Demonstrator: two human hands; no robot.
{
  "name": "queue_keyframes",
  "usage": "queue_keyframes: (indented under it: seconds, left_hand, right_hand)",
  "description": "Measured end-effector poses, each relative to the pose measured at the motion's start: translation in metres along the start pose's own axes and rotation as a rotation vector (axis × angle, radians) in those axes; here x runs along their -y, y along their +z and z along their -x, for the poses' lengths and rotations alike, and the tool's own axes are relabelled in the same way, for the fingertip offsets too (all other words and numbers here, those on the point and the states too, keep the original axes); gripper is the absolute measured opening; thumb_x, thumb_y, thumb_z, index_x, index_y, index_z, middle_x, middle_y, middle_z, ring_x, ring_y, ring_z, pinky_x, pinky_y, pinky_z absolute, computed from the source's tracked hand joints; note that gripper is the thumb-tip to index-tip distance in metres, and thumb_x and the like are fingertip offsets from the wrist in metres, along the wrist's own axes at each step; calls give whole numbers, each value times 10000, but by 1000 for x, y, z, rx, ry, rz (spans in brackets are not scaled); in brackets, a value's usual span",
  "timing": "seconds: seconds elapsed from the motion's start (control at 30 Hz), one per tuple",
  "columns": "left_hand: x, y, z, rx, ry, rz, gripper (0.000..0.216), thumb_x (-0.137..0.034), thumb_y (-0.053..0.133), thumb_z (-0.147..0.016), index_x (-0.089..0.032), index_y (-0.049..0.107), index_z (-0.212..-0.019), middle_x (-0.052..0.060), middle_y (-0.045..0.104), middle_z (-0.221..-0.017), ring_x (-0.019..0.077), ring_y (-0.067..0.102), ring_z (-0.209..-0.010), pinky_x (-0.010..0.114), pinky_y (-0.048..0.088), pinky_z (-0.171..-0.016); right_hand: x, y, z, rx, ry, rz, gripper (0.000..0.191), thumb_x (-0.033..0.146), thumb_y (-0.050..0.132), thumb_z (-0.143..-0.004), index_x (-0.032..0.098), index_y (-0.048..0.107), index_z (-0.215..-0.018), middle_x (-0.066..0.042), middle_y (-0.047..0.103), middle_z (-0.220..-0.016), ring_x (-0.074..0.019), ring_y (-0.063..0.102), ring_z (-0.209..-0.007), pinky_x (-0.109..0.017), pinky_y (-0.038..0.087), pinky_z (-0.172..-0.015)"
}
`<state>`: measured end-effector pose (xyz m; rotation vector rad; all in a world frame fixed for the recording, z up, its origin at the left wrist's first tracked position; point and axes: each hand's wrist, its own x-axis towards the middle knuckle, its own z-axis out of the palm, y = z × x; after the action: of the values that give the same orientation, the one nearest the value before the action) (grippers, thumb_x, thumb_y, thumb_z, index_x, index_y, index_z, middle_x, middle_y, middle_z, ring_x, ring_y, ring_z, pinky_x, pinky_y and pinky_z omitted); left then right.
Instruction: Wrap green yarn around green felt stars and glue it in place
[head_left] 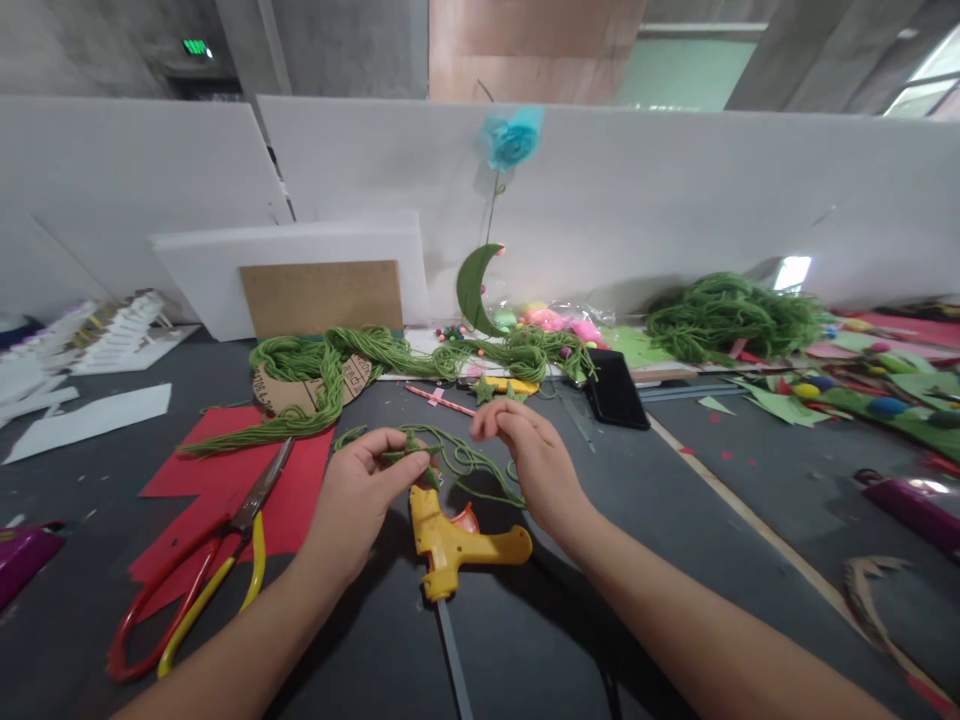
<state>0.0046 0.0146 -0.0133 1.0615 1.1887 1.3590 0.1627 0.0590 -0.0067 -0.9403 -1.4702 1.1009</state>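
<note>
My left hand [367, 480] pinches a small green yarn-wrapped star [411, 452] between thumb and fingers. To its right my right hand [532, 455] is raised with its fingers curled together; whatever they hold, if anything, is hidden. Loose green yarn [469, 462] winds over the dark table between the hands. Just below the star lies a yellow glue gun [457, 545], its nozzle end by my left fingertips and a grey glue stick [452, 655] sticking out of its back. Another green star [486, 391] lies beyond the hands, near a yellow cutter [525, 385].
Scissors [247, 520] with red and yellow handles lie on red paper [300, 500] at left. Green yarn hanks [300, 360] rest on cardboard. A black phone [616, 390], a yarn pile [735, 318] and a green crescent [474, 290] with a blue flower [514, 140] stand farther back.
</note>
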Motion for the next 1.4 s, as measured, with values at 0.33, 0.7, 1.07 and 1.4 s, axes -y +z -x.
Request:
queue_keyframes:
  seconds: [0.33, 0.7, 1.07, 1.4]
  left_hand:
    - [-1, 3, -4, -54, 74, -19, 159, -281, 656, -639, -138, 615, -695, 23, 643, -682, 155, 590, -646, 260, 460, -663]
    - [-1, 16, -11, -37, 78, -13, 169, -292, 669, -626, -143, 612, -681, 10, 629, -670, 150, 582, -632, 255, 469, -652]
    - [14, 19, -8, -16, -6, 117, 109, -228, 660, -648, -137, 611, -685, 0, 614, -623, 130, 574, -596, 235, 458, -616]
    - [14, 11, -3, -70, -92, 234, 138, -230, 695, -619, -134, 632, -697, 4, 612, -684, 101, 550, -601, 208, 465, -591]
  right_hand:
    - [-18, 8, 5, 101, 48, 135, 297, 230, 423, -745, 200, 357, -457, 54, 342, -413, -100, 343, -443, -235, 279, -465]
    - [-22, 3, -3, 148, 6, -23, 272, 131, 553, -616, 200, 588, -877, -49, 571, -1015, -186, 527, -969, -307, 408, -844]
    - [-18, 13, 10, 220, 148, 12, 116, 190, 472, -768, 168, 552, -850, 47, 472, -590, -84, 439, -491, -198, 359, -474]
    - [-2, 19, 22, 145, 66, 383, 141, 238, 479, -804, 173, 592, -856, 60, 413, -532, -86, 391, -492, -192, 289, -474]
